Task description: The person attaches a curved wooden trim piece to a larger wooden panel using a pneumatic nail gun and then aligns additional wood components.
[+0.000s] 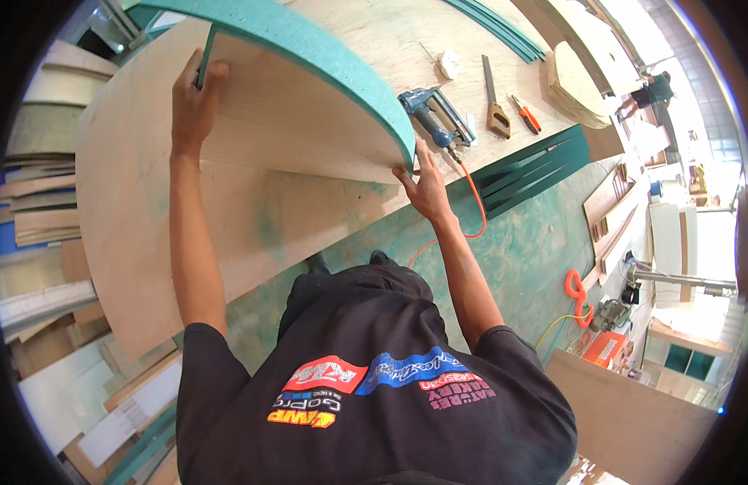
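Observation:
A large curved wooden panel with a teal edge band is tilted up over the plywood worktable. My left hand grips the panel at its dark green side edge, thumb and fingers on either side. At the panel's right corner, my right hand pinches the end, with the thumb below and the fingers along the outer face. Just right of that corner lies a blue nail gun with an orange air hose. Part of the tabletop is hidden by the panel.
A handsaw and orange-handled pliers lie farther right on the table. Dark green strips stick out past its edge. The hose drops to the green floor. Stacked boards stand at left; another person is far right.

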A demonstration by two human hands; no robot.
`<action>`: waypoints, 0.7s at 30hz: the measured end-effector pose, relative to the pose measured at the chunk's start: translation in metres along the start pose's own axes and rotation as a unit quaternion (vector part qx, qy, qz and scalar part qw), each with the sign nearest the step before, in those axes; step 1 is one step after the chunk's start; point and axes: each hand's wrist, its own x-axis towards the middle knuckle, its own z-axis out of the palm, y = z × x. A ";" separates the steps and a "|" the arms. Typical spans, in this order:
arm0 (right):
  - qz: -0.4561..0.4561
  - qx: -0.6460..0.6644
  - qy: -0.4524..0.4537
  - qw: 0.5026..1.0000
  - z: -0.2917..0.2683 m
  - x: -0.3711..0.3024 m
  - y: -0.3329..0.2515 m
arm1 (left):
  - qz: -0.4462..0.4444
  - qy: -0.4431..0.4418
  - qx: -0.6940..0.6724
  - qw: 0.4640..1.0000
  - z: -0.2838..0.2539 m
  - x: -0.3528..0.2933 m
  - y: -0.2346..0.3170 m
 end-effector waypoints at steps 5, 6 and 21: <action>0.036 0.049 -0.045 0.997 -0.012 -0.004 0.004 | -0.061 0.011 0.019 0.998 0.010 0.003 -0.005; 0.022 0.028 -0.049 0.998 -0.013 -0.001 0.003 | -0.069 0.018 0.034 0.997 0.010 0.007 -0.001; 0.164 0.203 -0.196 0.945 -0.007 -0.050 0.070 | -0.446 -0.160 0.373 0.798 0.134 -0.005 -0.134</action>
